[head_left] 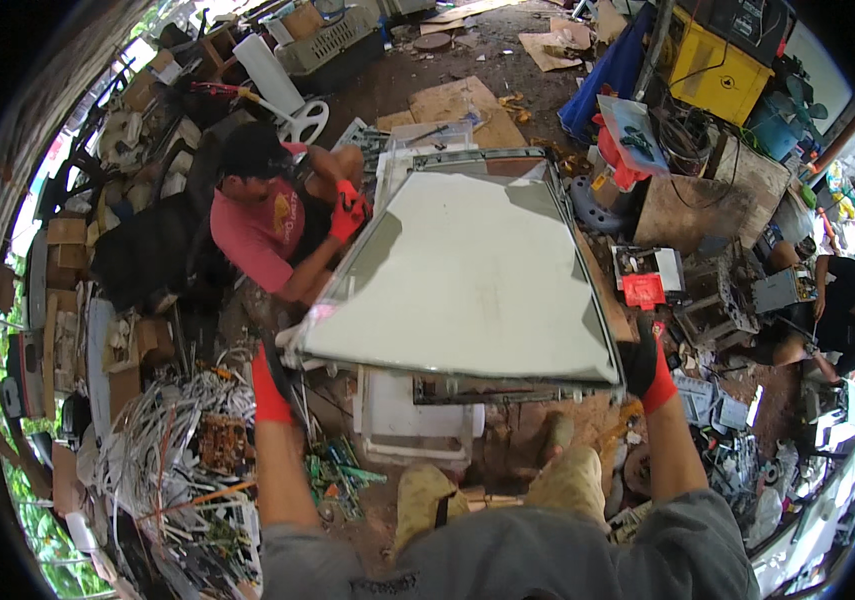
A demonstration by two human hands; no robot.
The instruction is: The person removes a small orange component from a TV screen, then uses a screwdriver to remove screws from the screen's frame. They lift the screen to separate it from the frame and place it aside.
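A large flat panel [477,290], with an off-white sheet set in a dark metal frame, is spread out in front of me. Its near edge is held up between my hands. My left hand [272,388], in a red and black glove, is closed on the near left corner; the fingers are partly hidden by the frame. At the near right corner, my right hand [651,372] grips the frame in a matching glove. Beneath the panel stands a white plastic frame-like piece [417,435], with a dark metal strip [497,392] across it.
A co-worker in a red shirt [262,225] and red gloves crouches at the panel's left side. Another person [842,310] works at far right. Tangled white cables [172,470] lie at lower left. Dismantled metal casings [717,305] and a yellow box [719,75] stand to the right.
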